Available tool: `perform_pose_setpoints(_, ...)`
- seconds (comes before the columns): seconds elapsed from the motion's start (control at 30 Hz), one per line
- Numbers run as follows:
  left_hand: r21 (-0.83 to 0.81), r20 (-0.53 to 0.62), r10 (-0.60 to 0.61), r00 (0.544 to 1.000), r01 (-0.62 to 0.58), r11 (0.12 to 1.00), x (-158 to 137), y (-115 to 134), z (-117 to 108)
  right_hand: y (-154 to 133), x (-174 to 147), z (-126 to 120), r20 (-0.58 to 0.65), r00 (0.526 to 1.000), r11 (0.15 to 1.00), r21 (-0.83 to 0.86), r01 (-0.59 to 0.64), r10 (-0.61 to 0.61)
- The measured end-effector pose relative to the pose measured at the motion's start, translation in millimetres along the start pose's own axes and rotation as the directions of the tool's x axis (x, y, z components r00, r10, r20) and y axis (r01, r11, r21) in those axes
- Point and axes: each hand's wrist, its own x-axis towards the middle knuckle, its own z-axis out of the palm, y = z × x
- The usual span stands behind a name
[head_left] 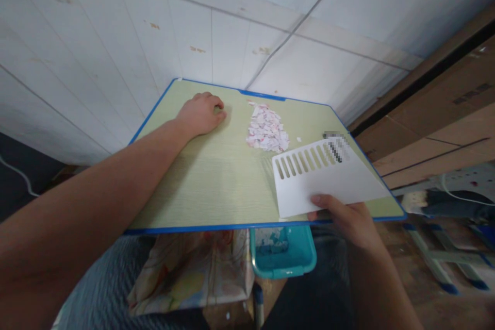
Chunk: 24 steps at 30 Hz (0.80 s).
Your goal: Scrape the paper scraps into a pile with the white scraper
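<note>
My right hand grips the lower edge of a flat white slotted sheet, thumb on top. A row of long cut-out slots runs along its far side, and part of its right end is blurred out. It is tilted over the right side of a pale green tabletop with a blue edge. My left hand rests on the table's left half, fingers loosely curled and a gap showing between thumb and forefinger; nothing is seen in it. Between the hands lies a heap of small torn paper pieces, white with pinkish marks.
A turquoise plastic basket hangs or stands below the table's front edge, with pale scraps inside. Left of it is a patterned cloth or bag by my legs. A white panelled wall backs the table; cardboard boxes stand at right.
</note>
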Motion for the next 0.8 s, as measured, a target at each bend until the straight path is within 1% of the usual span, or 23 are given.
perform_pose_setpoints(0.07, 0.001, 0.001, -0.001, 1.000, 0.001, 1.000, -0.4, 0.7, -0.6, 0.4, 0.5, -1.7, 0.042, 0.999, 1.000, -0.005, 0.015, -0.015)
perform_pose_setpoints(0.13, 0.005, 0.003, -0.002, 1.000, 0.002, 1.000, -0.6, 1.5, -0.7, -0.7, 0.3, -3.1, 0.069, 0.998, 1.000, 0.029, 0.003, -0.005)
perform_pose_setpoints(0.27, 0.007, 0.004, -0.010, 1.000, 0.010, 1.000, 0.0, 1.6, 0.5, -4.0, -1.8, -3.7, 0.054, 0.998, 0.999, 0.049, -0.023, 0.021)
perform_pose_setpoints(0.43, 0.002, -0.007, -0.012, 1.000, 0.012, 1.000, 0.6, -0.6, 2.5, -5.6, -2.8, -0.8, 0.014, 1.000, 0.996, 0.084, -0.022, 0.021)
perform_pose_setpoints(0.53, 0.005, 0.002, -0.006, 1.000, 0.006, 1.000, 0.7, -1.2, 2.7, -6.5, -3.7, 0.1, -0.003, 1.000, 0.999, 0.030, -0.014, 0.014)
perform_pose_setpoints(0.63, 0.015, 0.006, 0.005, 1.000, -0.005, 1.000, 1.0, -1.0, 2.2, -5.9, -4.7, -0.8, 0.010, 1.000, 1.000, 0.011, -0.015, 0.015)
perform_pose_setpoints(0.8, 0.035, 0.011, -0.003, 1.000, 0.002, 0.999, -0.5, 0.8, 0.0, 0.5, -4.5, -1.7, 0.035, 0.999, 0.996, 0.078, -0.035, 0.033)
